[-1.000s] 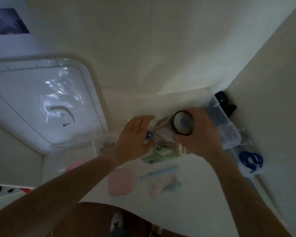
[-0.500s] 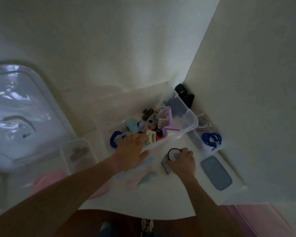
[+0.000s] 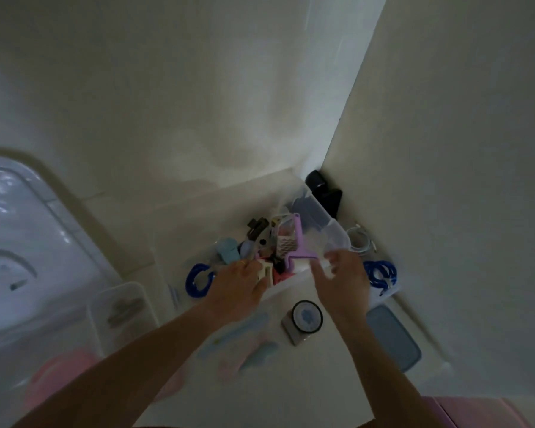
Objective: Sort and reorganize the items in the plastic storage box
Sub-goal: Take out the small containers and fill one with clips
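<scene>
Clear storage box (image 3: 337, 233) parked in table corner, crammed with clips and bits. Cream clip (image 3: 264, 271) gripped by left hand (image 3: 238, 288) at box's near edge. Right hand (image 3: 342, 279) blurry over rim, fingers loosely spread, nothing held. Round mirror (image 3: 307, 316) left on table beside it.

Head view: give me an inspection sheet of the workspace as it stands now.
Surface: white table, dimly lit.
Job's things: clear storage box crowded with small items, among them a purple lint roller and a black hair clip.
Clutter: round black-rimmed item on a grey card, grey-blue lid, pink and blue pieces, blue ring.
Hands: left hand reaches into the box, grip unclear; right hand at the box's near rim, fingers blurred.
Cables: blue coil, pale coil.
Surroundings: corner walls, black object, large lid.
</scene>
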`<state>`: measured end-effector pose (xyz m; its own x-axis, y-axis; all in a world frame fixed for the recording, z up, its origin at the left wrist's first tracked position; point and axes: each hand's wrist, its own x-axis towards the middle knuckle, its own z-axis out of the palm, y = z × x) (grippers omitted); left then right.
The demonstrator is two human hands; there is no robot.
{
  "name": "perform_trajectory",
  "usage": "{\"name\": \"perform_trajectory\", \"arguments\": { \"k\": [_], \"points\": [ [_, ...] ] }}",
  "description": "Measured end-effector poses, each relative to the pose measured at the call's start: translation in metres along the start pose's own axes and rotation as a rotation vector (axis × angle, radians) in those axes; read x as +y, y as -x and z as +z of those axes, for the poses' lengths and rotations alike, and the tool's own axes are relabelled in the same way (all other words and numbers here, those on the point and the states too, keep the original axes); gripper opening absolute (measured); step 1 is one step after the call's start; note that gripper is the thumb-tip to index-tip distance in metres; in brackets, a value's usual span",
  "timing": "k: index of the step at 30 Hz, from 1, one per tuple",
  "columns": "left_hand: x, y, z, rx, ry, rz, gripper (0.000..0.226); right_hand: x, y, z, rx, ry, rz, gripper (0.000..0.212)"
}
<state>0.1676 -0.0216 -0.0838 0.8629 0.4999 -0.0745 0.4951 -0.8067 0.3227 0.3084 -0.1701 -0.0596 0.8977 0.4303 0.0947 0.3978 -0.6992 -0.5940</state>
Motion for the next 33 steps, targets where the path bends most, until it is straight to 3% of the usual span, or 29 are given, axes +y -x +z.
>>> {"name": "perform_trajectory", "arguments": {
  "k": [1, 3, 5, 9, 11, 17, 20, 23, 25, 28, 31, 33],
  "points": [
    [0.000, -0.007, -0.001, -0.004, 0.018, -0.006, 0.044, -0.011, -0.019, 0.000, 0.009, -0.018, -0.064, 0.020],
    [-0.002, -0.023, 0.000, -0.023, 0.039, 0.000, 0.045, -0.026, -0.061, 0.018, -0.168, 0.134, -0.153, 0.019],
    [-0.006, -0.038, 0.004, -0.058, 0.000, 0.047, 0.048, -0.032, -0.094, 0.048, -0.382, 0.271, -0.170, 0.036],
    [-0.033, -0.060, 0.019, -0.050, 0.044, -0.029, 0.050, -0.008, -0.139, 0.105, -0.733, 0.242, -0.004, 0.072],
    [-0.053, -0.062, 0.030, -0.105, 0.047, -0.065, 0.053, 0.008, -0.151, 0.121, -0.783, 0.374, -0.021, 0.064],
    [-0.081, -0.069, 0.041, -0.175, 0.077, -0.087, 0.042, -0.003, -0.144, 0.109, -0.696, 0.501, -0.163, 0.029],
    [-0.067, -0.081, 0.038, -0.180, 0.151, 0.004, 0.039, -0.008, -0.142, 0.107, -0.780, 0.596, -0.136, 0.036],
    [-0.049, -0.091, 0.048, -0.233, 0.209, 0.119, 0.043, -0.008, -0.136, 0.106, -0.913, 0.671, -0.250, 0.047],
    [-0.041, -0.097, 0.056, -0.226, 0.199, 0.146, 0.047, -0.012, -0.130, 0.100, -0.827, 0.628, -0.219, 0.039],
    [-0.031, -0.104, 0.064, -0.161, 0.173, 0.149, 0.052, -0.020, -0.119, 0.068, -0.453, 0.531, -0.231, 0.025],
    [-0.027, -0.109, 0.067, -0.178, 0.165, 0.144, 0.056, -0.015, -0.090, 0.012, 0.056, 0.123, -0.126, 0.021],
    [-0.023, -0.114, 0.072, -0.199, 0.135, 0.160, 0.054, -0.003, -0.059, -0.022, 0.250, -0.076, 0.011, 0.020]
  ]
}}
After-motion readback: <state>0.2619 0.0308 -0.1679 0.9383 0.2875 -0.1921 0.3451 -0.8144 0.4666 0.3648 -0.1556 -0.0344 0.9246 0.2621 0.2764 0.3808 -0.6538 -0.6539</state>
